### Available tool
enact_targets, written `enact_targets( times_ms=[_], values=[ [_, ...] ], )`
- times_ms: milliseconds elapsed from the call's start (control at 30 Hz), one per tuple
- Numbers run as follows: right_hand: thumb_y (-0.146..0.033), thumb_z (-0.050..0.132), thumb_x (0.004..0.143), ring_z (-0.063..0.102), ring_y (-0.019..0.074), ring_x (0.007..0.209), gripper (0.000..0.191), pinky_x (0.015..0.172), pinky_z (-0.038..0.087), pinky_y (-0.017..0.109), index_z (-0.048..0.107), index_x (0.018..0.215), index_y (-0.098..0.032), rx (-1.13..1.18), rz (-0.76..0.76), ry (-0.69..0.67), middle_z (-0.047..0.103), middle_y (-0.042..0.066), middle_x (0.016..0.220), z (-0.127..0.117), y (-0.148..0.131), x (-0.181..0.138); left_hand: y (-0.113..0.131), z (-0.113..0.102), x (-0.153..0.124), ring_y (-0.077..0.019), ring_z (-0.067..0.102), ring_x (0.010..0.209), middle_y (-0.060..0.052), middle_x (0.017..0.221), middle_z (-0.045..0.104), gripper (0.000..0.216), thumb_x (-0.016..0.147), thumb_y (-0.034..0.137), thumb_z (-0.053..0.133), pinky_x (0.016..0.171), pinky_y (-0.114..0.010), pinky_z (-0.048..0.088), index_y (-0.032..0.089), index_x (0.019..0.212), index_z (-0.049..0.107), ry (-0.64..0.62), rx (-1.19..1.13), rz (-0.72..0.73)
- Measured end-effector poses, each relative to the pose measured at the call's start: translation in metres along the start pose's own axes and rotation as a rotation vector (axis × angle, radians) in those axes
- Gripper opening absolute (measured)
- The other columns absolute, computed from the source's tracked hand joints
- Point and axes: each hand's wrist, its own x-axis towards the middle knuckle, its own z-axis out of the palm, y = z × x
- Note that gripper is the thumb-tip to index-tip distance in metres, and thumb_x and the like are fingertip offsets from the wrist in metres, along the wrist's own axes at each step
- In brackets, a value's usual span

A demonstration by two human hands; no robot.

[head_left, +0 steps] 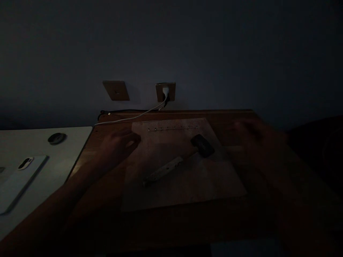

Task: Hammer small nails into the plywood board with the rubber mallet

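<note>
A pale flat board (184, 182) lies on the wooden table. Along its far edge several small nails (174, 128) stand upright in a row. A mallet (203, 145) with a dark block head and a light, worn grip rests slantwise across the board, touched by neither hand. My left hand (119, 144) lies at the board's left edge, fingers curled and thumb meeting the forefinger; I see nothing between them. To the right of the board, my right hand (252, 134) is smeared by motion and very dark, so its fingers cannot be made out.
On the left stands a white table (77, 142) with a phone (24, 182) and a dark round object (57, 138). A white cable (134, 117) runs from the wall socket (165, 92) along the back of the wooden table (230, 114). The light is dim.
</note>
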Motion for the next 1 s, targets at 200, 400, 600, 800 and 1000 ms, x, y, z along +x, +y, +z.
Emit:
enact_targets(
  times_ms=[200, 400, 600, 800, 1000],
  values=[
    [-0.028, 0.070, 0.091, 0.069, 0.0154, 0.069, 0.011, 0.065, 0.052, 0.027, 0.076, 0.088, -0.019, 0.057, -0.189, 0.037, 0.077, 0.002, 0.080, 0.032, -0.057, 0.085, 0.008, -0.005, 0.102, -0.0179, 0.065, 0.078, -0.007, 0.093, 0.075, 0.021, 0.086, 0.023, 0.061, 0.069, -0.027, 0.046, 0.018, 0.094, 0.079, -0.071, 0.100, -0.079],
    [-0.031, 0.073, 0.090, 0.063, 0.0127, 0.064, 0.018, 0.070, 0.050, 0.030, 0.079, 0.091, -0.015, -0.068, -0.192, 0.071, 0.070, -0.001, 0.070, 0.038, -0.061, 0.103, -0.007, 0.004, 0.119, -0.0179, 0.067, 0.079, -0.004, 0.087, 0.076, 0.017, 0.081, 0.026, 0.070, 0.072, -0.027, 0.045, 0.022, 0.096, 0.078, -0.234, 0.136, -0.122],
    [-0.031, 0.079, 0.082, 0.065, 0.0162, 0.061, 0.015, 0.069, 0.054, 0.033, 0.076, 0.095, -0.024, -0.053, -0.180, -0.303, 0.069, -0.003, 0.068, 0.067, -0.032, 0.105, -0.019, 0.007, 0.110, -0.0188, 0.069, 0.082, -0.005, 0.102, 0.078, 0.027, 0.080, 0.023, 0.073, 0.073, -0.028, 0.046, 0.019, 0.107, 0.074, -0.326, 0.028, -0.039],
    [-0.024, 0.075, 0.080, 0.069, 0.0216, 0.067, 0.020, 0.069, 0.053, 0.035, 0.073, 0.100, -0.027, -0.081, -0.249, -0.577, 0.073, -0.001, 0.074, 0.100, -0.005, 0.094, -0.013, 0.022, 0.109, -0.0190, 0.069, 0.082, -0.005, 0.101, 0.077, 0.027, 0.077, 0.013, 0.072, 0.069, -0.027, 0.044, 0.018, 0.104, 0.071, -0.398, 0.056, -0.004],
    [-0.018, 0.064, 0.089, 0.072, 0.0248, 0.094, 0.028, 0.081, 0.051, 0.034, 0.069, 0.117, -0.020, -0.306, -0.228, -0.779, 0.078, 0.008, 0.101, 0.119, -0.008, 0.082, -0.011, 0.037, 0.112, -0.0186, 0.070, 0.084, -0.006, 0.095, 0.078, 0.027, 0.085, 0.004, 0.055, 0.073, -0.027, 0.047, 0.019, 0.097, 0.074, -0.379, 0.023, 0.055]
  ],
)
